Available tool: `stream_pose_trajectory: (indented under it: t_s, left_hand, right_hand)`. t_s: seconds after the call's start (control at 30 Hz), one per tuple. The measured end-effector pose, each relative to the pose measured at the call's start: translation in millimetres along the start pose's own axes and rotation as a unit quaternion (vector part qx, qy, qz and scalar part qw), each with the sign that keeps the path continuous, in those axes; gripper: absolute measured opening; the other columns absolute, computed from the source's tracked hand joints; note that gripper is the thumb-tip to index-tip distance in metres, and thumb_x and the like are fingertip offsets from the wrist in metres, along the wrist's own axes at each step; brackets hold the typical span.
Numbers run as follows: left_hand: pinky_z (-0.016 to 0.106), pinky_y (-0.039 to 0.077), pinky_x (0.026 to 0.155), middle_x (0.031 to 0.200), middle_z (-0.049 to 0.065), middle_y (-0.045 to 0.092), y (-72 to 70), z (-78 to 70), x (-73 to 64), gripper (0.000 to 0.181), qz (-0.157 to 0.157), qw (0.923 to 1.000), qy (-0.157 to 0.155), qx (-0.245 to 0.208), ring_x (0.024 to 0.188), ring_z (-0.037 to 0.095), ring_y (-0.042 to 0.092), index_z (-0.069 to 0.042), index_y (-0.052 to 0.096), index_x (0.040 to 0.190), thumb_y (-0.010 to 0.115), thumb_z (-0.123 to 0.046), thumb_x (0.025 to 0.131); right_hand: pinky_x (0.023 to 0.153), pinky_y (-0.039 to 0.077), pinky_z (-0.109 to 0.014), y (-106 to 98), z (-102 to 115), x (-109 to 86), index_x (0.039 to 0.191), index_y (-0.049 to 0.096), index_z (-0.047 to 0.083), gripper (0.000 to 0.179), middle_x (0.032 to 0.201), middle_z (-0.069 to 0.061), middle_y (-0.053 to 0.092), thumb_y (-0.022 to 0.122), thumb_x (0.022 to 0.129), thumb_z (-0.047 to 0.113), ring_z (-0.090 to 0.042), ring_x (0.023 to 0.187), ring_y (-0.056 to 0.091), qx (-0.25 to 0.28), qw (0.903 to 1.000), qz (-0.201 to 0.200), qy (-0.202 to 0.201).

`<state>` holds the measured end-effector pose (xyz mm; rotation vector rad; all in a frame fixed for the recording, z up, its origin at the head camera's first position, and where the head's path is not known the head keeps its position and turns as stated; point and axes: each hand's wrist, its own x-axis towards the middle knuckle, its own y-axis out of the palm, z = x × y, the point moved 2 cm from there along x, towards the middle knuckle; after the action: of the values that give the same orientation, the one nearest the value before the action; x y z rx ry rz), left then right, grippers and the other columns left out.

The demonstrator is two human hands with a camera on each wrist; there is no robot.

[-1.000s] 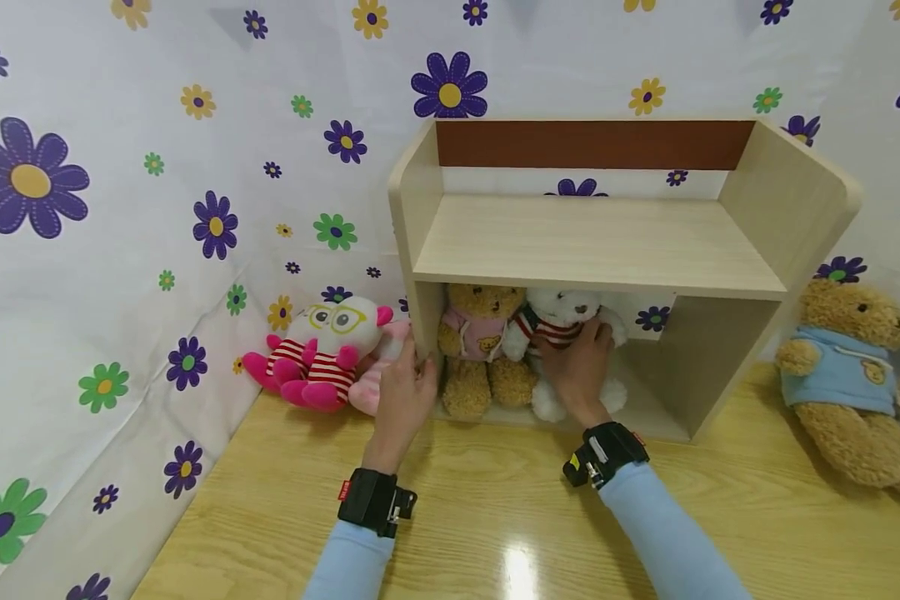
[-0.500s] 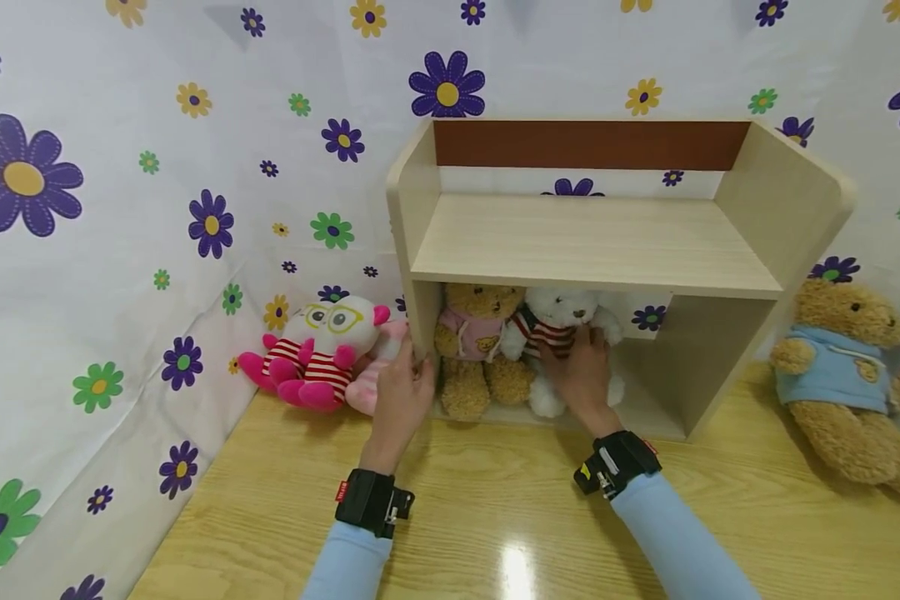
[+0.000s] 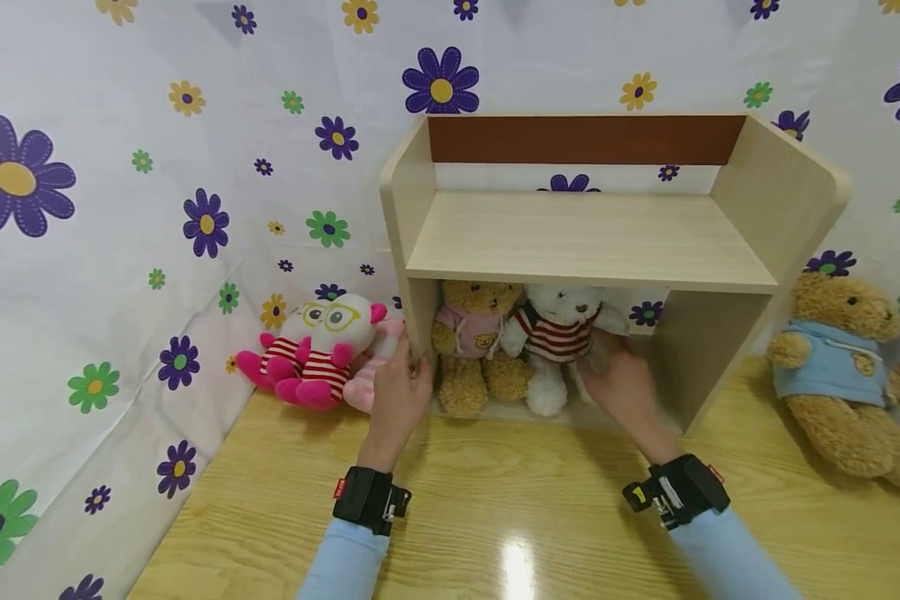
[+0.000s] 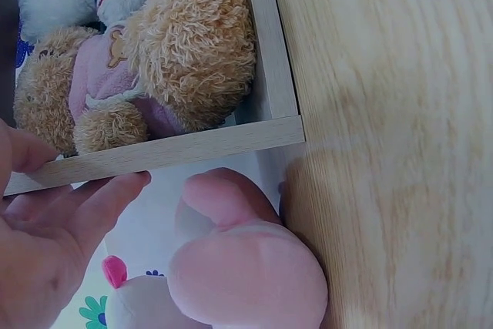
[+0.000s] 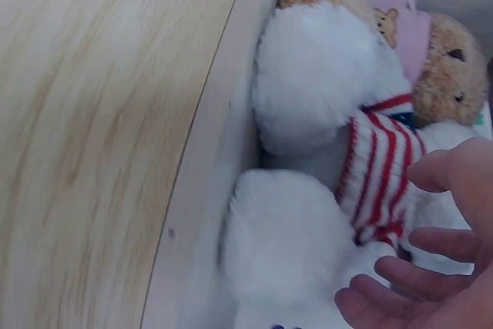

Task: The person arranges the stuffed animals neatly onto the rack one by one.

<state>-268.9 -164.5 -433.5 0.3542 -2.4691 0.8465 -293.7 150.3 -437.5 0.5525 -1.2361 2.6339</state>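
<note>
In the head view, a wooden shelf [image 3: 592, 237] stands on the table. A brown teddy bear [image 3: 465, 390] in a pink hoodie and a white teddy bear [image 3: 546, 390] in a red-striped sweater sit side by side in its lower compartment. My left hand [image 3: 396, 396] grips the shelf's left side panel [image 4: 192, 144], thumb inside and fingers outside in the left wrist view. At the white bear's right side, my right hand [image 3: 628, 396] reaches into the compartment. The right wrist view shows its fingers [image 5: 416, 281] spread beside the striped sweater [image 5: 381, 171], gripping nothing.
A plush toy [image 3: 330, 333] with yellow glasses and a pink plush [image 4: 246, 271] lie left of the shelf. Another brown teddy bear [image 3: 832, 362] in a blue hoodie sits to its right. Flower-printed cloth [image 3: 120, 275] hangs behind the table [image 3: 450, 500].
My right hand has let go of the white bear's front and moved right and slightly down, to its side. The sweater now shows fully. My left hand keeps its hold on the panel.
</note>
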Motion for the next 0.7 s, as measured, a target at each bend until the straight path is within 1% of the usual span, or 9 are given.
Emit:
stream_pose_trajectory:
  t_s: [0.03,0.1,0.17,0.23,0.3,0.43,0.53,0.63,0.7]
  left_hand:
    - [0.049,0.060,0.073,0.118,0.029,0.071,-0.1,0.1,0.0,0.055,-0.002,1.0000,0.001,0.001,0.088,0.035,0.074,-0.005,0.045,0.150,0.061,-0.004,0.098]
    - [0.049,0.060,0.071,0.116,0.028,0.072,-0.3,0.5,0.0,0.053,-0.007,1.0000,0.003,0.003,0.087,0.035,0.074,-0.005,0.046,0.149,0.061,-0.005,0.098]
    - [0.047,0.059,0.069,0.114,0.028,0.072,-0.5,-0.1,-0.4,0.053,-0.007,1.0000,0.005,0.003,0.084,0.034,0.074,-0.005,0.046,0.149,0.061,-0.006,0.099]
    - [0.043,0.057,0.066,0.112,0.029,0.072,-0.2,0.3,-0.8,0.052,-0.007,1.0000,0.007,0.001,0.079,0.032,0.071,-0.004,0.046,0.149,0.060,-0.006,0.099]
    - [0.039,0.054,0.062,0.109,0.028,0.073,0.1,0.9,-1.3,0.053,-0.006,0.9999,0.008,0.002,0.073,0.029,0.068,-0.004,0.046,0.149,0.060,-0.005,0.098]
    - [0.035,0.050,0.061,0.104,0.027,0.073,1.0,2.2,-1.3,0.054,-0.009,0.9999,0.007,0.004,0.069,0.027,0.064,-0.004,0.046,0.149,0.061,-0.004,0.098]
    - [0.040,0.054,0.062,0.105,0.028,0.073,1.1,2.1,-0.9,0.054,-0.011,0.9998,0.012,0.005,0.073,0.030,0.068,-0.004,0.046,0.149,0.061,-0.003,0.097]
    - [0.047,0.059,0.068,0.111,0.029,0.072,0.7,1.9,-0.7,0.053,-0.011,0.9998,0.016,0.003,0.083,0.035,0.074,-0.003,0.047,0.148,0.062,-0.002,0.097]
    - [0.051,0.061,0.074,0.118,0.030,0.071,-0.1,2.2,-1.1,0.052,-0.007,0.9999,0.014,0.000,0.092,0.039,0.075,-0.003,0.047,0.148,0.061,-0.003,0.098]
  right_hand:
    - [0.066,0.054,-0.060,-4,0,-2.8,0.139,0.060,0.000,0.049,0.115,-0.034,0.067,0.068,0.095,0.023,-0.045,0.079,0.069,-0.002,1.0000,0.000,0.000]
    - [0.071,0.055,-0.063,-11,0,-9.1,0.137,0.062,0.000,0.047,0.115,-0.034,0.068,0.067,0.096,0.023,-0.049,0.088,0.069,-0.004,1.0000,0.000,-0.004]
    - [0.075,0.055,-0.064,-16,-1,-16.3,0.131,0.065,-0.002,0.043,0.115,-0.032,0.069,0.068,0.095,0.021,-0.051,0.094,0.069,-0.005,0.9997,-0.012,-0.019]
    - [0.076,0.055,-0.063,-21,-3,-24.0,0.123,0.069,-0.004,0.037,0.113,-0.030,0.071,0.069,0.093,0.017,-0.050,0.095,0.069,-0.006,0.9987,-0.031,-0.040]
    - [0.073,0.056,-0.061,-27,-6,-30.8,0.114,0.072,-0.005,0.030,0.105,-0.028,0.073,0.071,0.091,0.013,-0.046,0.090,0.070,-0.004,0.9966,-0.051,-0.064]
    - [0.066,0.058,-0.052,-46,-13,-39.1,0.101,0.077,-0.002,0.017,0.091,-0.020,0.077,0.069,0.091,0.009,-0.035,0.078,0.073,-0.001,0.9936,-0.058,-0.097]
    - [0.064,0.058,-0.041,-65,-18,-42.3,0.099,0.078,0.003,0.014,0.087,-0.013,0.078,0.069,0.093,0.010,-0.028,0.074,0.072,-0.006,0.9933,-0.031,-0.111]
    - [0.065,0.057,-0.032,-83,-24,-47.2,0.105,0.077,0.003,0.015,0.091,-0.010,0.078,0.069,0.094,0.011,-0.025,0.077,0.072,-0.014,0.9924,0.030,-0.119]
    - [0.065,0.058,-0.028,-95,-29,-51.5,0.109,0.075,0.002,0.018,0.093,-0.010,0.078,0.070,0.094,0.008,-0.017,0.078,0.072,0.001,0.9902,0.065,-0.124]
